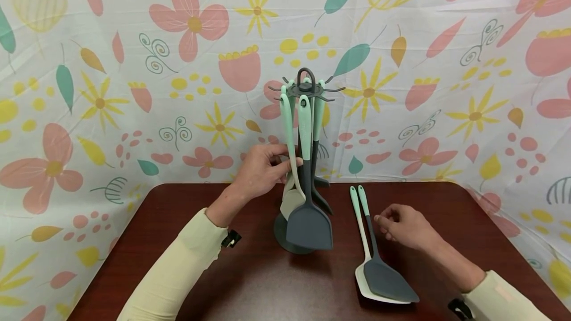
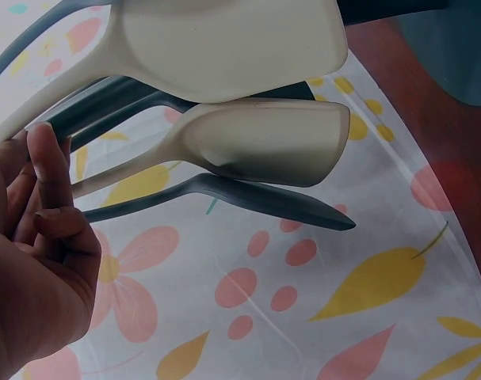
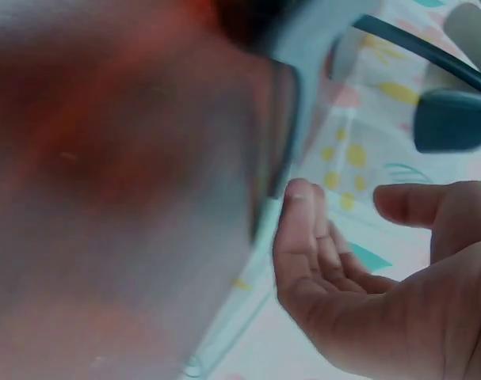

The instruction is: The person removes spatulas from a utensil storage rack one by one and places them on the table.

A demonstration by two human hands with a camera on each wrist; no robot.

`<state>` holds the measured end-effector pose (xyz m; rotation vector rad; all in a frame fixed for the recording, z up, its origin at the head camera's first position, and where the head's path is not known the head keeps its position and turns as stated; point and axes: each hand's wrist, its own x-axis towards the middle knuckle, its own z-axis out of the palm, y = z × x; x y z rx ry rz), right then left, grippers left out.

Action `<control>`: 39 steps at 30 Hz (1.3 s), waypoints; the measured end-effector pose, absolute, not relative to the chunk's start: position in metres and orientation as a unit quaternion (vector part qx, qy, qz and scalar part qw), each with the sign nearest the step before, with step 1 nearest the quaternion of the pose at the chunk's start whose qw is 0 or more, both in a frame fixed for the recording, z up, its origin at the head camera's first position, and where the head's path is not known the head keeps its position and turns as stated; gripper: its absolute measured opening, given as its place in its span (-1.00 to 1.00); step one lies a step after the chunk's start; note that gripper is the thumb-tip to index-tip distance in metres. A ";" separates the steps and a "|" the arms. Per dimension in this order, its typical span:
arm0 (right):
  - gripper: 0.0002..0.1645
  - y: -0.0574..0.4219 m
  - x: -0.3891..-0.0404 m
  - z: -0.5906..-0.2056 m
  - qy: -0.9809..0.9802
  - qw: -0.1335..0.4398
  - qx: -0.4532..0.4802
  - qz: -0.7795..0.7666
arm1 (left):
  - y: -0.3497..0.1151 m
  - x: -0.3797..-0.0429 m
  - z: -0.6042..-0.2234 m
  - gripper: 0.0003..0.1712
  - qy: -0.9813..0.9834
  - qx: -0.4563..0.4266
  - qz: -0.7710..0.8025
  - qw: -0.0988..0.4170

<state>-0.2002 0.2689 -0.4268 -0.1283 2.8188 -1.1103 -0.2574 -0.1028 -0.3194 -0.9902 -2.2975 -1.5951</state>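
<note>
In the head view a utensil stand (image 1: 307,89) with a ring of hooks holds several kitchen tools with mint handles. A dark grey turner (image 1: 309,227) hangs at its front, with a cream turner (image 1: 292,201) just left of it. My left hand (image 1: 263,170) is in among the hanging handles, its thumb and fingers curled at the cream turner's handle; part of the fingers is hidden. My right hand (image 1: 408,224) hovers at the right, fingers loosely bent and holding nothing, beside a second grey turner (image 1: 390,281) that lies over a white turner (image 1: 360,274) on the table.
The stand's round base (image 1: 282,234) rests on the dark wooden table (image 1: 250,281). Close behind the table's back edge hangs a flowered cloth (image 1: 187,88). A cream spoon-like tool (image 2: 264,142) and a dark tool (image 2: 272,207) hang beside my left hand in the left wrist view.
</note>
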 end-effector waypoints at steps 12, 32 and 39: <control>-0.69 0.244 -0.199 -0.385 0.915 -0.098 -0.117 -0.374 | -0.104 -0.257 -0.319 -0.81 -0.774 -0.337 -0.528 0.094; -0.69 0.197 -0.194 -0.356 0.844 -0.190 -0.227 -0.447 | -0.102 -0.257 -0.319 -0.80 -0.777 -0.334 -0.526 0.094; -0.64 0.183 -0.194 -0.349 0.836 -0.189 -0.245 -0.454 | -0.102 -0.258 -0.320 -0.81 -0.775 -0.337 -0.526 0.096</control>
